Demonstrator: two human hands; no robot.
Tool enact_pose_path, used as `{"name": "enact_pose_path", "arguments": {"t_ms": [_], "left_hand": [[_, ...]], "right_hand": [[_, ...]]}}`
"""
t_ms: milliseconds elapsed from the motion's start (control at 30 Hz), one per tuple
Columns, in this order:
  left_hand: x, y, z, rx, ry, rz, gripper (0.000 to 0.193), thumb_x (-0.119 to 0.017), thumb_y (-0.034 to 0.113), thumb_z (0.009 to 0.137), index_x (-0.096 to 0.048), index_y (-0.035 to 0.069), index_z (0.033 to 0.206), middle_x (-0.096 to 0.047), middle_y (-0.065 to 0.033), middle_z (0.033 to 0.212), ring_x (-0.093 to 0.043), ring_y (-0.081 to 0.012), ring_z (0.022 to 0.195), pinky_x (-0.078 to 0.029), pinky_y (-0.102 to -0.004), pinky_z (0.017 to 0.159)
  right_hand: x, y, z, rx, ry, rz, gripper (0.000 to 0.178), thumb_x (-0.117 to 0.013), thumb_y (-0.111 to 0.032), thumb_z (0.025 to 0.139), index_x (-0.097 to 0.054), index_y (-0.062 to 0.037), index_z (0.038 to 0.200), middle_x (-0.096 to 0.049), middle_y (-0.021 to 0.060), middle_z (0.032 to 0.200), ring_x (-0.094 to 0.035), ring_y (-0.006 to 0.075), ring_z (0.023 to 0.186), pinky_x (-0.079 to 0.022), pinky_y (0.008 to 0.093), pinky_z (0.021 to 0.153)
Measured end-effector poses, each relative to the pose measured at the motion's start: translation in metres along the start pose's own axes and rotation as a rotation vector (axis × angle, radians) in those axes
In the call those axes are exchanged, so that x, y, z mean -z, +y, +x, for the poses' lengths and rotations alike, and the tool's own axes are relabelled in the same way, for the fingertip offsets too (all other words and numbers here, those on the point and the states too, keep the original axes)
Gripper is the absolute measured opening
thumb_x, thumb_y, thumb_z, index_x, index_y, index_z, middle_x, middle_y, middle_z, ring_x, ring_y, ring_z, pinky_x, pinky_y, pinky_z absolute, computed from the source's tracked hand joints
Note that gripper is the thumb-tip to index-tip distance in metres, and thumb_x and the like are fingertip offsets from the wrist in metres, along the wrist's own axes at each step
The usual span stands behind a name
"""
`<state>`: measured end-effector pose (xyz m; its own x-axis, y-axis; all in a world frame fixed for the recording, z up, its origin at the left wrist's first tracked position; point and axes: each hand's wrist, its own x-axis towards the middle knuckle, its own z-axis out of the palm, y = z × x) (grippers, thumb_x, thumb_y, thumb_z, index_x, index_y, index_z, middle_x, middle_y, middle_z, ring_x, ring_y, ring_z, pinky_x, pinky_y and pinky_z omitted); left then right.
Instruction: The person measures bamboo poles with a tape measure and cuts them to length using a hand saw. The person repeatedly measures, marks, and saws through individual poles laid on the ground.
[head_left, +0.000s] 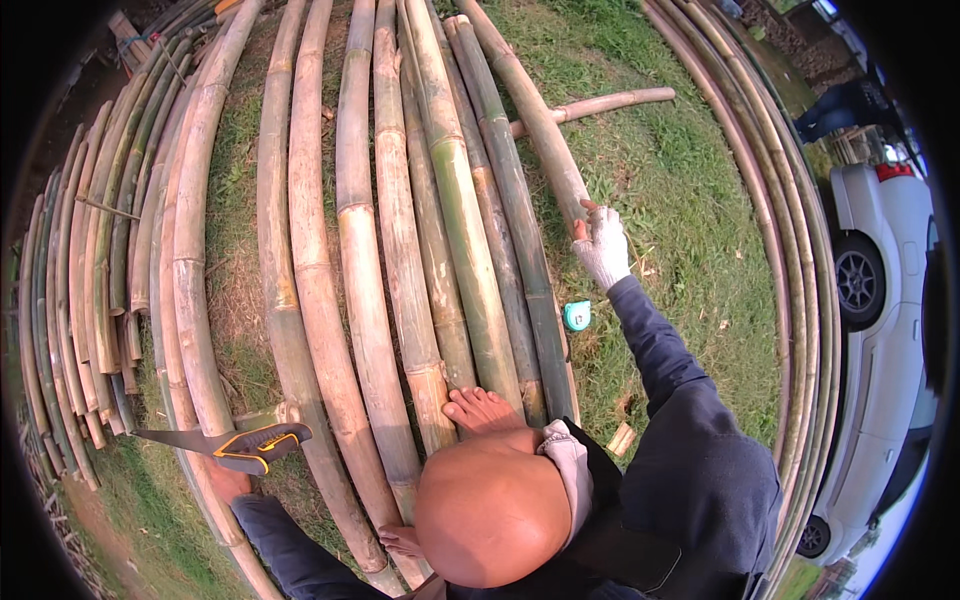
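At the near end of a bamboo pole (545,140) on the right, my right hand (604,248) in a white fingerless glove is closed with bare fingertips around the pole's tip. Low on the left, my bare left hand (228,482) is against another bamboo pole (190,290). A handsaw (262,446) with a black and yellow handle covers its fingers, so their grip is hidden. The saw's blade points left across the poles. My bare foot (480,408) presses on the middle poles, below which my bent knee (495,505) shows.
A teal tape measure (577,316) lies on the grass beside the row of poles. Bamboo is stacked at left (80,290), and long poles (790,250) run along the right. A short crosspiece (620,103) lies under the held pole. Beyond are a silver car (880,330) and a person (850,105).
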<state>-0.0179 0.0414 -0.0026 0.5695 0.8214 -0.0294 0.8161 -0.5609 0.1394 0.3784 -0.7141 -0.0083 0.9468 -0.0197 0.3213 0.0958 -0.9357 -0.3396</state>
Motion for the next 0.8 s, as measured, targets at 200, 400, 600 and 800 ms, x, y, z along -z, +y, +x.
{"name": "enact_pose_path", "arguments": {"t_ms": [200,400,600,800], "left_hand": [[0.002,0.009,-0.010,0.012,-0.027,-0.412,0.049,-0.090,0.025,0.076,-0.073,0.004,0.117,-0.079,-0.0147,0.107,-0.076,-0.0350,0.100,-0.058,-0.0441,0.092],[-0.009,-0.003,-0.013,-0.096,0.035,-0.600,0.041,-0.088,0.012,0.076,-0.072,0.001,0.112,-0.076,-0.0090,0.100,-0.073,-0.0227,0.089,-0.058,-0.0374,0.083],[-0.014,-0.018,-0.006,0.228,-0.064,-0.953,0.045,-0.087,0.008,0.074,-0.070,0.002,0.115,-0.076,-0.0080,0.102,-0.073,-0.0197,0.089,-0.059,-0.0354,0.081],[-0.018,-0.012,-0.012,0.345,-0.035,-1.159,0.025,-0.057,0.007,0.101,-0.067,0.004,0.124,-0.073,-0.0070,0.105,-0.071,-0.0172,0.085,-0.059,-0.0329,0.074]], "right_hand": [[-0.082,0.072,0.104,-0.689,-0.485,0.329,0.073,-0.062,-0.059,0.103,-0.054,-0.0078,0.154,-0.065,0.0249,0.142,-0.064,0.0364,0.130,-0.051,0.0455,0.108],[-0.092,0.144,0.072,-0.991,-0.562,1.059,0.081,-0.056,-0.070,0.103,-0.051,-0.0090,0.157,-0.063,0.0203,0.149,-0.063,0.0342,0.133,-0.049,0.0462,0.111],[-0.050,0.105,-0.038,-1.253,-0.363,1.407,0.089,-0.064,-0.079,0.093,-0.054,-0.0136,0.153,-0.065,0.0104,0.139,-0.066,0.0392,0.123,-0.053,0.0567,0.106],[-0.053,0.071,-0.035,-1.334,-0.076,1.755,0.063,-0.073,-0.064,0.097,-0.062,-0.0171,0.138,-0.068,0.0109,0.124,-0.070,0.0351,0.102,-0.064,0.0435,0.077]]}}
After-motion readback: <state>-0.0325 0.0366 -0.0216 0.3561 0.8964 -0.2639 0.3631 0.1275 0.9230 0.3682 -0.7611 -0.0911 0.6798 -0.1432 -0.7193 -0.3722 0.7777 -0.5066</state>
